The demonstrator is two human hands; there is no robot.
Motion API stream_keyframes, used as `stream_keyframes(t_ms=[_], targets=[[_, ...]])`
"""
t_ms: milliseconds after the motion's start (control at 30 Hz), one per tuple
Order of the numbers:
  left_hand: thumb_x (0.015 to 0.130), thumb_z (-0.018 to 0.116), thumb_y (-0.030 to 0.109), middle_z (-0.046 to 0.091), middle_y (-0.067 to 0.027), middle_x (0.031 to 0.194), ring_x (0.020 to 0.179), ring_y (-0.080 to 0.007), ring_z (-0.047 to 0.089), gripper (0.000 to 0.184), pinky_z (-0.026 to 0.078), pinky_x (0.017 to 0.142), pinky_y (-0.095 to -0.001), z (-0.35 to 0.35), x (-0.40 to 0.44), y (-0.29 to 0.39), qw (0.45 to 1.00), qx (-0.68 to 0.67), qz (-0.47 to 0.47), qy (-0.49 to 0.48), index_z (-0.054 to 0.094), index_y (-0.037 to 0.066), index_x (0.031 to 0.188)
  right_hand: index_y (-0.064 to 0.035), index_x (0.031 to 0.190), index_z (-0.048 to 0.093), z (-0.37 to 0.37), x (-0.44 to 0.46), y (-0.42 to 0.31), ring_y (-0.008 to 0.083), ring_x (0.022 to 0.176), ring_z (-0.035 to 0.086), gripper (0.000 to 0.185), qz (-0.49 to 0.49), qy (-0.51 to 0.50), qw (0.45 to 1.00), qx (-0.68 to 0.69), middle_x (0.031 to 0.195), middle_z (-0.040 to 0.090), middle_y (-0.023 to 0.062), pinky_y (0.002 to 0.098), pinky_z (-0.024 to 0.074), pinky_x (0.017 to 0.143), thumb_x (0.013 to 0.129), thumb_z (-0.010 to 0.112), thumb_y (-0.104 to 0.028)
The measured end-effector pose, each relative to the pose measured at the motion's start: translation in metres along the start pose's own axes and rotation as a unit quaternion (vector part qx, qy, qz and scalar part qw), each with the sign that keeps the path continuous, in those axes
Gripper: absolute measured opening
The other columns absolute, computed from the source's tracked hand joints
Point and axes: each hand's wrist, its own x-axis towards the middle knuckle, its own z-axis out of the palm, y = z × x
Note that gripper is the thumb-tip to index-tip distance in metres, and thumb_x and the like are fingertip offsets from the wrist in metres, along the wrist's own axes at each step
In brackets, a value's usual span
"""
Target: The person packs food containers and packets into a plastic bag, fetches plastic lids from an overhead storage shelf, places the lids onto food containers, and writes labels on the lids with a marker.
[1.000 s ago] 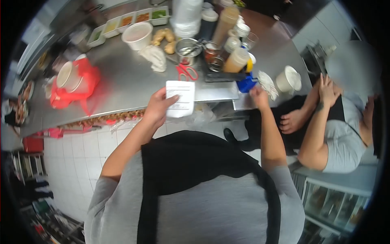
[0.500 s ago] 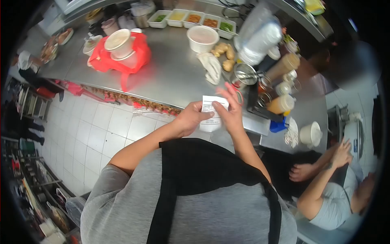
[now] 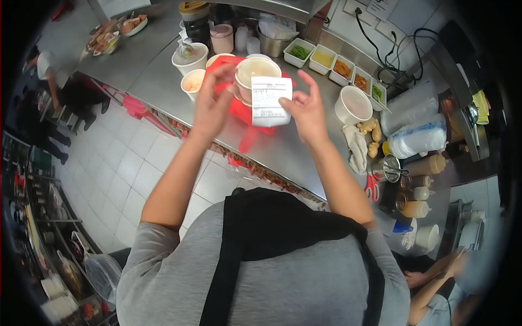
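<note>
My right hand [image 3: 306, 110] pinches a printed paper receipt [image 3: 267, 115] by its right edge. The receipt hangs in front of a lidded white tub [image 3: 255, 69] and covers part of it. Around the tub lies a red plastic bag [image 3: 243, 110], spread on the steel counter. To the left of the tub is my left hand [image 3: 213, 103], fingers apart and holding nothing. Its fingertips are close to the tub and bag; whether they touch I cannot tell. Just left of it stands an uncovered cup [image 3: 192, 80] with orange-coloured contents.
Several white trays [image 3: 322, 58] of chopped ingredients line the back. A lidded tub [image 3: 353, 104], ginger [image 3: 371, 129], a cloth [image 3: 356, 150] and red-handled scissors [image 3: 372, 188] lie to the right, near squeeze bottles [image 3: 416, 208]. A co-worker's arm [image 3: 435, 277] shows at lower right.
My view has turned left toward the red bag. My left hand has let go of the receipt and opened beside the tub. My right hand now holds the receipt alone, over the bag.
</note>
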Motion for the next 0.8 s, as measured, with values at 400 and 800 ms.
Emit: stream_keyframes(t_ms=[400,800], targets=[[0.100,0.027,0.039,0.040,0.0014,0.145,0.142,-0.0262,0.019,0.047,0.006,0.111,-0.0593,-0.017,0.098,-0.071,0.841,0.330,0.157,-0.399,0.045,0.020,0.138,0.0005,0.135,0.030,0.025,0.053,0.021,0.0122,0.070,0.062,0.073,0.048,0.095,0.985,-0.137,0.078,0.065,0.0064,0.0259,0.0494,0.066,0.074,0.070,0.003],[0.081,0.066,0.023,0.039,-0.0193,0.139,0.132,-0.0355,0.032,0.066,0.023,0.110,-0.0424,-0.047,0.082,-0.072,0.946,0.255,0.190,-0.059,0.038,-0.001,0.135,-0.0046,0.129,0.039,-0.028,-0.015,0.057,0.0165,0.074,0.058,0.064,0.149,0.138,0.949,-0.240,0.087,0.058,0.0080,0.0271,0.0490,0.071,0.075,0.074,-0.008]])
